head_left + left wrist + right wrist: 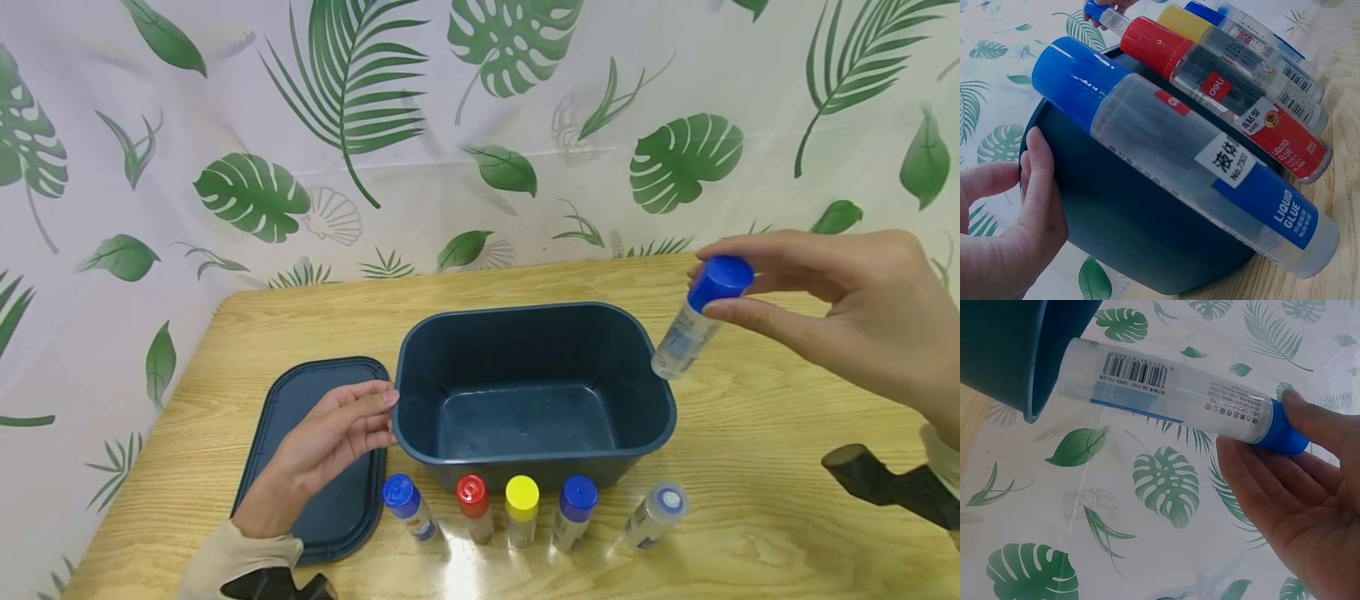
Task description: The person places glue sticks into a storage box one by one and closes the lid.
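Observation:
A liquid glue bottle (682, 340) with a blue cap is pinched at its cap between the thumb and fingers of my right hand (862, 312). It tilts, its clear base beside the right rim of the dark blue plastic bin (525, 350). My left hand (337, 429) touches the bin's left side with its fingers fairly straight. In front of the bin stand a blue-capped glue bottle (411, 510), a red-capped one (474, 508), a yellow-capped one (522, 510) and another blue-capped one (575, 512). Right of them is a clear bottle (656, 517) with a pale top end.
A dark blue lid (300, 400) lies flat on the wooden table (750, 500) left of the bin, partly under my left forearm. Behind the table hangs a white cloth (555, 183) printed with green leaves.

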`<state>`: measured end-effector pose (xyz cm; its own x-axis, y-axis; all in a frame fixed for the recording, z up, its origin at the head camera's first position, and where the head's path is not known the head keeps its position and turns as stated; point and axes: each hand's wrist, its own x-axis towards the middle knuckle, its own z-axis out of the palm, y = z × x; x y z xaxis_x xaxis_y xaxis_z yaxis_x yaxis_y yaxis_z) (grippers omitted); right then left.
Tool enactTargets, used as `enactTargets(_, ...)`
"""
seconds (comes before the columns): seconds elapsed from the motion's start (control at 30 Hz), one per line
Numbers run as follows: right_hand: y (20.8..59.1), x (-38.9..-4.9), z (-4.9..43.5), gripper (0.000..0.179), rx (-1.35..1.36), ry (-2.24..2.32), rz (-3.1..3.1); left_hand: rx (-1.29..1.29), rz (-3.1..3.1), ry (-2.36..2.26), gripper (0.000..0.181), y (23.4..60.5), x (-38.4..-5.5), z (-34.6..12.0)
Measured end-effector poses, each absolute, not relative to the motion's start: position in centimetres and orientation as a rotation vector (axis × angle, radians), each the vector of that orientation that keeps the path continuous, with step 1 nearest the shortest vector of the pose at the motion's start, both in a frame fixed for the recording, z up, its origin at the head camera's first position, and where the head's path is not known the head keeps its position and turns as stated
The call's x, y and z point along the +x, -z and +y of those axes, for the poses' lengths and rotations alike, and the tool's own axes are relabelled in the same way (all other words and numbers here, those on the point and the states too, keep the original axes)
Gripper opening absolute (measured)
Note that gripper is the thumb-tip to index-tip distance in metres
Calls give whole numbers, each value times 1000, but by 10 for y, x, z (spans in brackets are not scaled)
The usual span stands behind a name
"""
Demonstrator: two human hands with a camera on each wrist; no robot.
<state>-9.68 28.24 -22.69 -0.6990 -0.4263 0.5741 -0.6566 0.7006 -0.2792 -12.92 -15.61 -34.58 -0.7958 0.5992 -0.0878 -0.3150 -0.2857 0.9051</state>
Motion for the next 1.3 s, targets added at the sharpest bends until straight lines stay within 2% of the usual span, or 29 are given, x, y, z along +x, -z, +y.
enactTargets(0.77,222,-100,270,64,892,-622,-2422,339,1414,-2111,14,346,-129,-156)
enactTargets(1.3,220,-99,255,54,909,-718,-2381,313,1424,-2110,15,345,-129,-156)
